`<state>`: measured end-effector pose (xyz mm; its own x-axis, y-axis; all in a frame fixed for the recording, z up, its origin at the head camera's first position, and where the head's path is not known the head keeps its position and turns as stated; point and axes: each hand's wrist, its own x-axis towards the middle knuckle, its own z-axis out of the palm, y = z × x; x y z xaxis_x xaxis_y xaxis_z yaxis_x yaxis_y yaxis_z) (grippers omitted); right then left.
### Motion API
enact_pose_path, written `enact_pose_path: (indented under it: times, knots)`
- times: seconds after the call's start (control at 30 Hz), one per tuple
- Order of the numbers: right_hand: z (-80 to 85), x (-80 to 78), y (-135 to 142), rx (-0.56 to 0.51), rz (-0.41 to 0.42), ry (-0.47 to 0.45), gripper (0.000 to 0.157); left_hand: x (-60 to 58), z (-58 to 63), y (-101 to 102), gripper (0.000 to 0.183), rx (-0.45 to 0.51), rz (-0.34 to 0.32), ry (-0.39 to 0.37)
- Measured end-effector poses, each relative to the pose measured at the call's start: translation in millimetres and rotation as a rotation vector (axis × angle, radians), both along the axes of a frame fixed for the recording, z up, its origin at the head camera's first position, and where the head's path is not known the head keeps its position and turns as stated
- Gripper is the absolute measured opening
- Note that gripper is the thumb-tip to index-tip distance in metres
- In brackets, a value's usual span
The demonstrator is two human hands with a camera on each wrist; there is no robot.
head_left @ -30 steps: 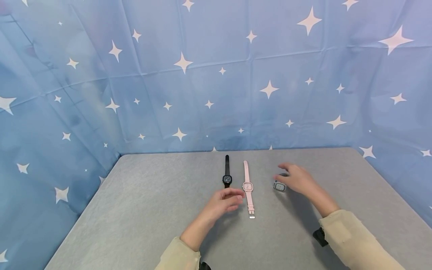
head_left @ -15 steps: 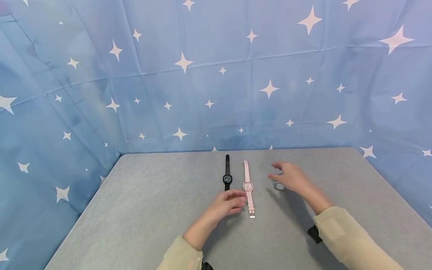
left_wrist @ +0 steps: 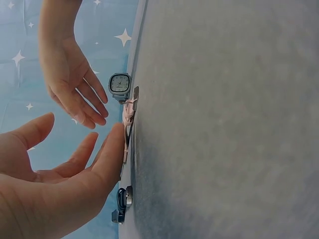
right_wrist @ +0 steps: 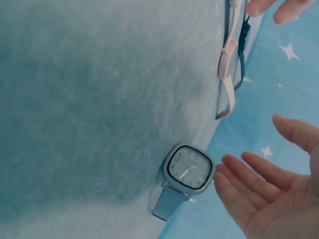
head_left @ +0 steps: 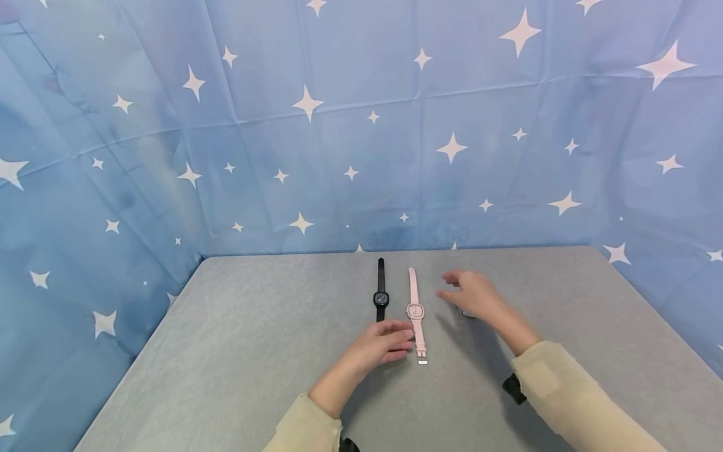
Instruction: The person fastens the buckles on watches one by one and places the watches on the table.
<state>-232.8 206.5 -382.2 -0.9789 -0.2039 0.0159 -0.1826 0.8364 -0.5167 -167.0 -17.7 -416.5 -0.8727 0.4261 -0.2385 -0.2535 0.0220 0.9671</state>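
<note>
Grey table [head_left: 214, 351]; I'm seeing left hand [head_left: 380, 343], right hand [head_left: 476, 295] loosely spread, empty; right dipping could knock grey watch [right_wrist: 189, 168].

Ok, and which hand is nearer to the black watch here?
The left hand: in the head view it hides the near end of the black watch, while the right hand is farther off, beyond the pink watch on the right.

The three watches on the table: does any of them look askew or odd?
The grey-blue watch stands out: its face is propped up steeply, while the pink watch and the black watch lie with straps stretched out. No damage shows.
</note>
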Motion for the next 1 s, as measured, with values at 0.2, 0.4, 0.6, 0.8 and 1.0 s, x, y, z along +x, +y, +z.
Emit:
enact_pose_path:
  times: [0.2, 0.4, 0.6, 0.8, 1.0]
  knots:
    - [-3.7, -3.4, -5, -0.014, 0.008, -0.011, 0.051, -0.3, -1.5, 1, 0.038, -0.006, -0.002, -0.014]
    - [-7.9, -6.2, -10, -0.072, 0.020, -0.011, 0.051, -1.2, -3.4, 3, 0.039, -0.008, -0.006, -0.022]
    - [-14.6, -11.4, -14, -0.115, 0.015, -0.057, 0.047, -0.3, -4.9, 5, 0.038, -0.001, -0.002, -0.030]
    - [-18.7, -13.2, -18, -0.140, 0.016, -0.085, 0.045, 1.4, -6.9, 7, 0.037, 0.005, -0.006, -0.033]
    - [-21.6, -12.7, -23, -0.164, 0.024, -0.100, 0.042, 1.0, -7.6, 6, 0.036, -0.001, -0.018, -0.037]
